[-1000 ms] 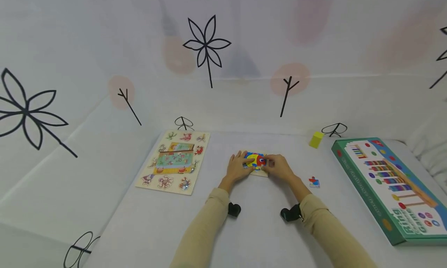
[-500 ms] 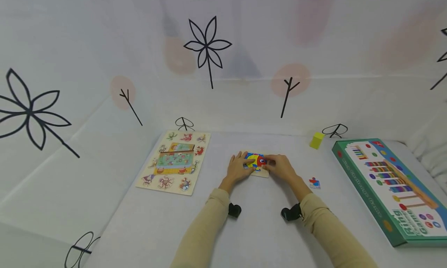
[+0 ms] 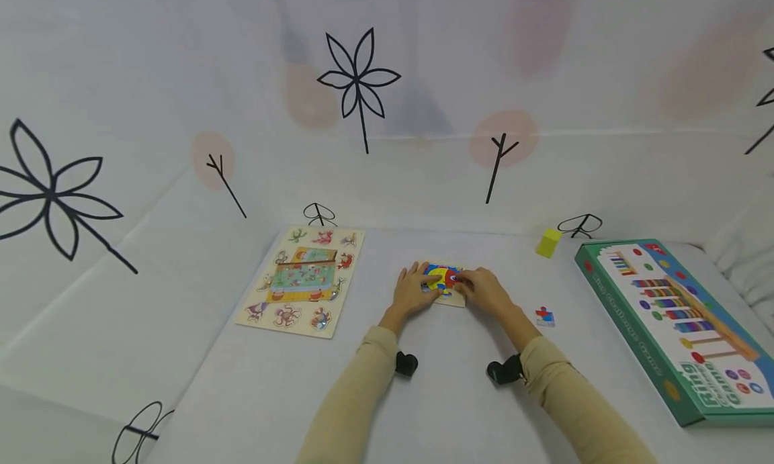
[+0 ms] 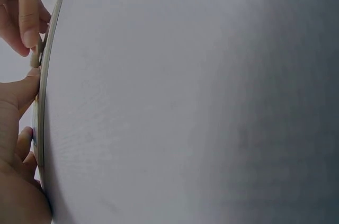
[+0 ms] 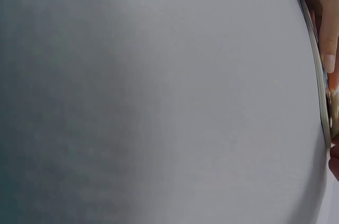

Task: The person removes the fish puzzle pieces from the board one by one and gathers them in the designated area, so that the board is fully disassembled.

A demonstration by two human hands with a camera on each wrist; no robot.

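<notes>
A small wooden jigsaw board [image 3: 450,302] with a bright fish picture lies flat mid-table in the head view. My left hand [image 3: 412,291] rests on its left part, thumb and index finger spread over the yellow body of the fish. At the right end, my right hand [image 3: 487,291] pinches a red puzzle piece [image 3: 449,281] by the fish's eye. The left wrist view shows that piece [image 4: 35,57] tilted at the board's edge, under the right fingertips [image 4: 29,38]. Seen from the right wrist, the board's edge [image 5: 319,75] runs beneath the fingers.
A loose blue and red puzzle piece [image 3: 544,316] lies right of the right forearm. Behind it stands a yellow block [image 3: 548,243]. A large green game box [image 3: 665,330] fills the right side. At left lies a wooden sea-animal puzzle board [image 3: 302,276]. A patterned cloth wall closes the back.
My right fingers have shifted slightly over the red piece at the board's right end. The left hand and the board stay in place.
</notes>
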